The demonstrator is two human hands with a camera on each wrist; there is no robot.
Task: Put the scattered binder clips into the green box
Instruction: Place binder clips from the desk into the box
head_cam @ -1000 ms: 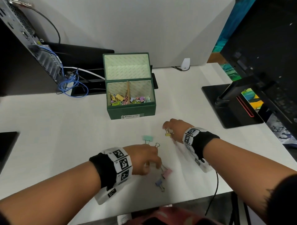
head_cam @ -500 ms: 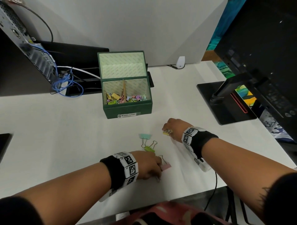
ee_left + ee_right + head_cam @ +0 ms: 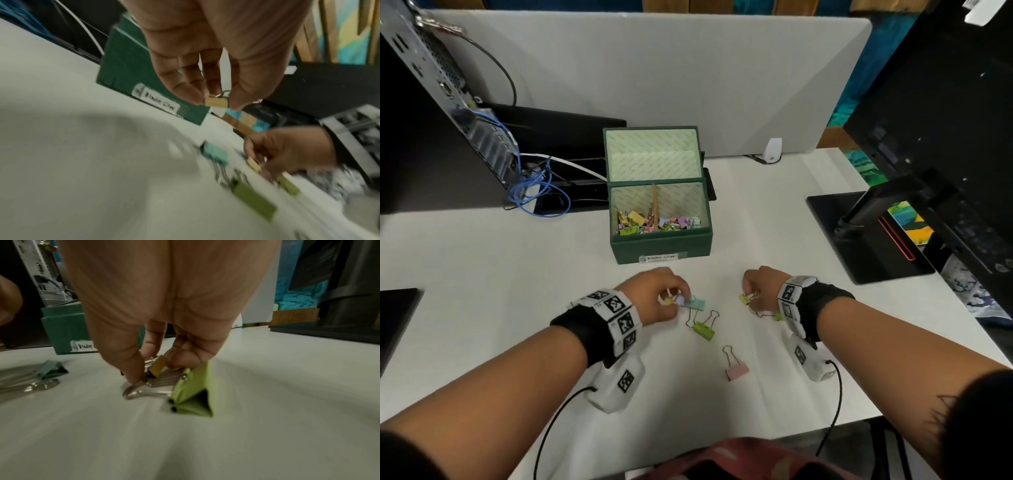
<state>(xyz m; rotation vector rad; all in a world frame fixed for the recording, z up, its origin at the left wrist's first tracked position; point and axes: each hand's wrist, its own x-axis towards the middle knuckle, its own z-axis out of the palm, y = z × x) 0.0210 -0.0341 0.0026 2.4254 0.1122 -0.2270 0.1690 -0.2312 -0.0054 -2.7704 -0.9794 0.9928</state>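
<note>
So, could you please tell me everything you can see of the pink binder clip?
The pink binder clip is a small pastel-pink clip, seemingly painted metal, with thin silvery wire handles angled toward the green box. It lies flat on the white table, nearest the person, apart from the other clips. Neither hand touches it.
</note>
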